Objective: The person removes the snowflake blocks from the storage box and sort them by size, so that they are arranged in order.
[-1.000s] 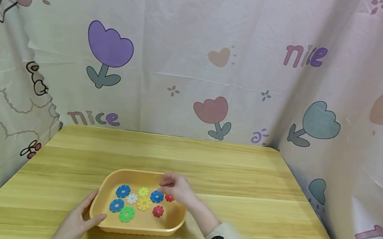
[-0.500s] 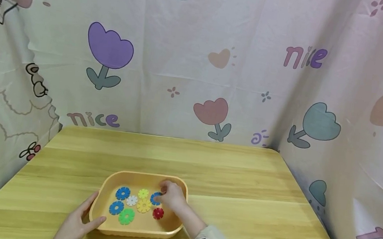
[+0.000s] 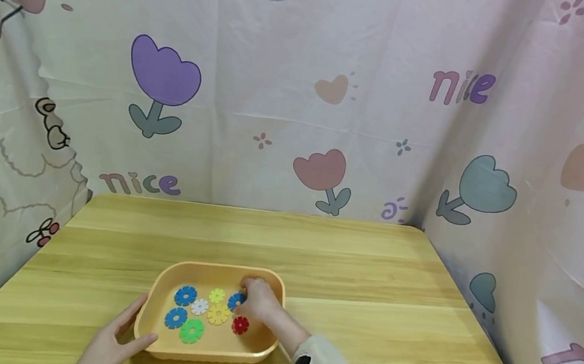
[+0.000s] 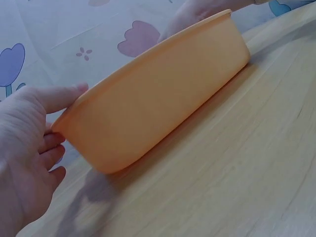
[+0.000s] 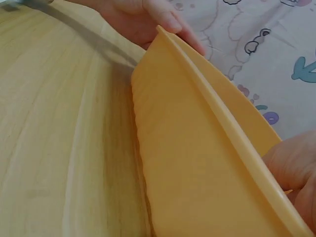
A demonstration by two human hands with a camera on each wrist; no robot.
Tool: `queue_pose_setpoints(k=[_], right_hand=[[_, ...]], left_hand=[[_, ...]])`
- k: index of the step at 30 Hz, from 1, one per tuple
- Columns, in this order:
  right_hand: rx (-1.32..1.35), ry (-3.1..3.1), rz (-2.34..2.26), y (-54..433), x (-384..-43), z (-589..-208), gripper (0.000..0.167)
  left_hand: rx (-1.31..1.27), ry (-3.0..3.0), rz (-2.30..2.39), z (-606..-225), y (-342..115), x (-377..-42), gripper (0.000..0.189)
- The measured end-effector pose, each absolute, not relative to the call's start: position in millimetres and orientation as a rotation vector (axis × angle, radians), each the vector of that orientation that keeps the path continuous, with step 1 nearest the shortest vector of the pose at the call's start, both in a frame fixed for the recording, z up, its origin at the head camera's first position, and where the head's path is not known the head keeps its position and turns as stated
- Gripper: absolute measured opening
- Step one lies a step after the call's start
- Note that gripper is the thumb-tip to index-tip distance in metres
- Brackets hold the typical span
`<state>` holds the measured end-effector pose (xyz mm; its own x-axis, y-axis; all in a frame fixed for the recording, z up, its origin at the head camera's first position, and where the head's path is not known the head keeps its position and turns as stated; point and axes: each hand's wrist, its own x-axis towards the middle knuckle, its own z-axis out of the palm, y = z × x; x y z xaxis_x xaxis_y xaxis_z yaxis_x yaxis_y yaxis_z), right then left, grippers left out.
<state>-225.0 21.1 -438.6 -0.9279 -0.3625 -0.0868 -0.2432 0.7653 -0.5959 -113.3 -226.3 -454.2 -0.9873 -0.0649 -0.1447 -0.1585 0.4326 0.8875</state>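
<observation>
Since the earliest head view the right hand has dipped further into the tray, now covering a red piece that showed near its fingers; the left hand has kept its place. The tray sits on the counter, lower middle of the frame. The left hand pinches its left rim, thumb over the edge; whether the right hand's fingers are spread or pinching a piece I cannot tell.

Eight pieces show, all lying in the tray: three blue, the rightmost partly hidden, two yellow, one white, one green, one red. None looks joined or visibly lifted, so the handling seems at an early stage, these eight left untaken.
</observation>
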Motion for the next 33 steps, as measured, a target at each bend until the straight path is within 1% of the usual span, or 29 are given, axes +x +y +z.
queue_pose_setpoints(k=[4, 10, 16, 20, 33], right_hand=[[-0.462, 2.777, -0.849, 20.6, -225.1, -436.6, 0.051], [-0.479, 2.824, -0.766, 19.0, -225.7, -437.6, 0.05], [-0.519, 2.85, -0.702, 18.5, -224.7, -438.8, 0.031], [-0.532, 2.845, -0.686, 18.3, -223.4, -438.3, 0.025], [-0.538, 2.834, -0.688, 18.7, -224.0, -442.4, 0.03]], left_hand=[[-0.19, 2.59, 1.575, -455.0, -230.5, -112.9, 0.082], [-0.107, 2.684, 1.543, -452.5, -230.2, -113.6, 0.078], [0.031, 2.721, 1.545, -449.9, -233.0, -118.4, 0.077], [0.065, 2.679, 1.582, -449.5, -235.8, -121.1, 0.077], [0.057, 2.634, 1.663, -455.8, -237.2, -121.4, 0.077]])
